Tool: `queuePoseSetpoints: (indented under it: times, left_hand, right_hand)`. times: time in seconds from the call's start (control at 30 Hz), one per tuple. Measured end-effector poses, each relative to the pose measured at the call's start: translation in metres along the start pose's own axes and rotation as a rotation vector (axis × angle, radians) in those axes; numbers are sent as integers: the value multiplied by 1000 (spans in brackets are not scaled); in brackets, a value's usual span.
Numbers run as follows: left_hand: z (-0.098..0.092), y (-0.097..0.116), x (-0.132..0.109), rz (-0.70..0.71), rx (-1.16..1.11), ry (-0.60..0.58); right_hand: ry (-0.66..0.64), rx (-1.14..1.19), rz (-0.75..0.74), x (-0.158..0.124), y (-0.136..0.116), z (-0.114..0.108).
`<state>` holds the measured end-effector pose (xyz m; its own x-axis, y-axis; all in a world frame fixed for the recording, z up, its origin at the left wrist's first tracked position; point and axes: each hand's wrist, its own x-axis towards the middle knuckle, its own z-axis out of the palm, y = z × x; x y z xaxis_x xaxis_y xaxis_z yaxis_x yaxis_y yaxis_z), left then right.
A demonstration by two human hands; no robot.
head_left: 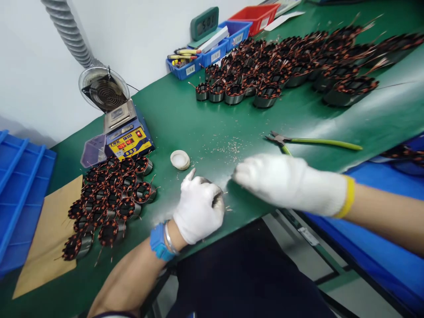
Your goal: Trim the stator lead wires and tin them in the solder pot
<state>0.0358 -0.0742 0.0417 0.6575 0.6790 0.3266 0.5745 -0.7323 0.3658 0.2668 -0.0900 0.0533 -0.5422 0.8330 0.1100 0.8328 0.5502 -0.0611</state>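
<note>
White glove fabric wraps most of a dark ring-shaped part [217,201], which sits in the left hand [199,212] close to the near edge of the green table [172,115]; that hand is curled around the part, one digit pointing away from the body, and a few thin wire ends show just beside it. Close by, the right hand [270,180], gloved too with a yellow cuff, has its fingers held together in a blur, and I cannot tell whether they pinch anything. Beyond the two hands, copper-coloured clippings [233,148] are scattered over the surface, with a small round dish [181,168] to their left and cutters [318,141] with green handles to their right. Farther left, a cluster of copper-wound rings [112,194] stands partly over a brown sheet [43,247], below a blue and yellow heating unit [127,141] (its red digits are lit). A blue crate [23,194] fills the left edge. Toward the back, a larger group of wound rings [265,66] spreads to the right, many with wire tufts sticking up, and behind it are blue bins [190,70], a red bin [255,17] and a green clock [204,23] reading 5:01.
</note>
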Motion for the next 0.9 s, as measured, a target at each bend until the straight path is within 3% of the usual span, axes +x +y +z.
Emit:
queuePoseSetpoints:
  times: [0.1,0.17,0.23,0.37,0.5,0.67,0.9]
  left_hand:
    - [-4,-3,1,-61,4,100]
    - [-15,-3,0,-71,27,217]
    - [-28,-1,-3,-30,47,255]
    - [-42,7,-14,33,19,17]
    - [-36,10,-17,-41,-14,-92]
    - [-39,5,-9,-135,-151,-198]
    - [-31,2,-2,-76,2,-241]
  right_hand:
    - [-134,349,322,-12,9,-3]
    - [-222,678,406,-19,-2,4]
    - [-224,958,463,-20,-23,17]
    - [-113,1283,649,-9,-63,31]
    - [47,1362,711,1,-75,29]
    - [108,1334,738,0,-75,33]
    - [190,1332,740,0,-78,35]
